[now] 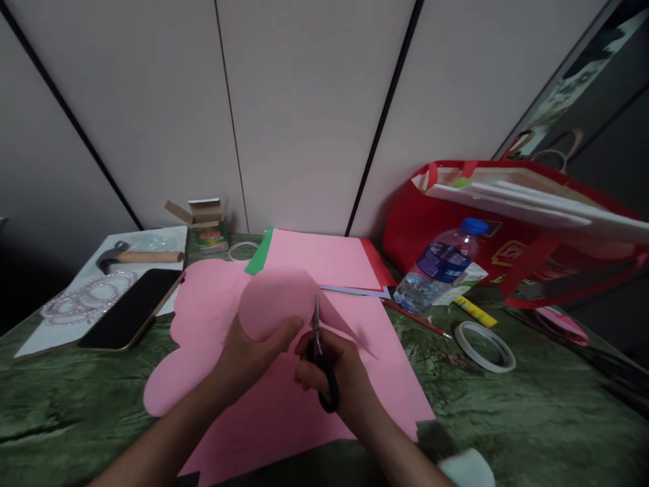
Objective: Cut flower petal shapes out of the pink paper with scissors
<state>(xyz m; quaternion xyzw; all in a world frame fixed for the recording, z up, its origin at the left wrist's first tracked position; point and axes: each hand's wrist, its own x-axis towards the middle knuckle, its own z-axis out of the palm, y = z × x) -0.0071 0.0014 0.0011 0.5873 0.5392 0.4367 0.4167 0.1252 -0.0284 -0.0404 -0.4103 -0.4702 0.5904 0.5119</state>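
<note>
My left hand pinches a rounded piece of pink paper between thumb and fingers, holding it raised over the table. In my right hand is a pair of scissors with black handles, its blades pointing away from me at the paper's right edge. Whether the blades are parted is hard to see. Below both hands lies a large pink sheet with an uneven near edge. Scalloped pink paper shapes lie to the left, partly behind my left hand.
Left: a phone, a hammer and bead strings. Behind: a small open box and stacked coloured paper. Right: a water bottle, a tape roll, a glue stick and a red bag.
</note>
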